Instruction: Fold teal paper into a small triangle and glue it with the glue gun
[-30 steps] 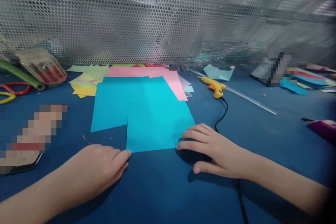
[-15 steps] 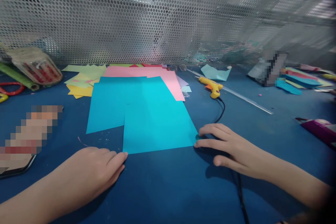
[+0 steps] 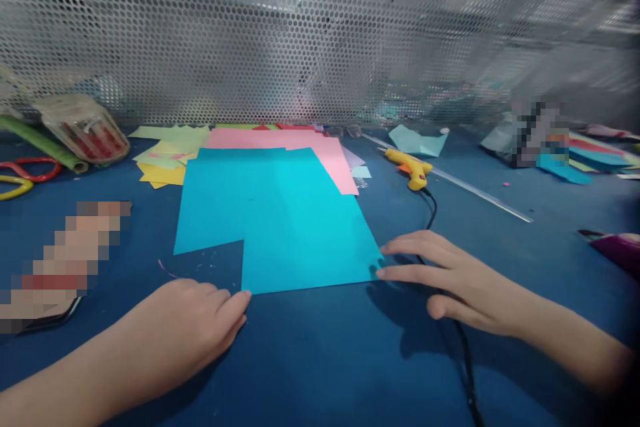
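Note:
A bright blue paper sheet (image 3: 310,227) lies flat on the blue table, overlapping a second blue sheet (image 3: 205,213) behind and to its left. At its near left corner, my left hand (image 3: 200,320) is closed, thumb and finger pinched together on the corner. My right hand (image 3: 445,273) is open with fingers apart, two fingertips resting on the sheet's near right corner and the thumb off the paper. Beneath the blue sheets, pink paper (image 3: 345,170) sticks out at the back and right.
Beyond my right hand lie a yellow glue gun (image 3: 413,168), its black cord (image 3: 465,353) and a clear ruler (image 3: 480,192). A jar (image 3: 83,130), scissors (image 3: 43,170), a green roll (image 3: 45,141) and a phone (image 3: 60,267) are at left. A perforated metal panel (image 3: 300,40) stands behind.
The view has shifted slightly, so everything sits a little further right. My right thumb has moved a bit away from the paper. Both hands stay at the sheet's near corners.

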### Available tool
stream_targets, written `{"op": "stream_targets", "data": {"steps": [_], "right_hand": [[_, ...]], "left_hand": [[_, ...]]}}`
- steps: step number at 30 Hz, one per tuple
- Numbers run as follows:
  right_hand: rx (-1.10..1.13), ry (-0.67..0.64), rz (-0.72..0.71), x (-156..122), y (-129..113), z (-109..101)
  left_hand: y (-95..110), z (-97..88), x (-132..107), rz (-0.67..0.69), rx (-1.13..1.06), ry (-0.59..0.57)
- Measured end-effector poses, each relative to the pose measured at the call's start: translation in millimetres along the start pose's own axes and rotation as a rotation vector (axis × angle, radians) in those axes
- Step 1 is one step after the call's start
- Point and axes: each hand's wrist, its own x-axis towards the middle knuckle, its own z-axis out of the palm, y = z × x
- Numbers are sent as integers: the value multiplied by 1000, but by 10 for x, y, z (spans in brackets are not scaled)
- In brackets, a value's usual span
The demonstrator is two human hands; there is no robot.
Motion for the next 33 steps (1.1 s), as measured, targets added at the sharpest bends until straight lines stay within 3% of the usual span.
{"op": "stream_targets", "data": {"steps": [7,15,19,33], "right_hand": [[77,-269,-19,412,-191,128],[148,-198,-147,871,-371,340],[232,-188,-169,1042,-443,401],[289,-178,-170,1046,-406,385]], "left_hand": [[27,-19,23,118,59,-7],[89,24,100,137,60,101],[78,76,96,140,69,90],[-257,-57,15,259,76,19]]}}
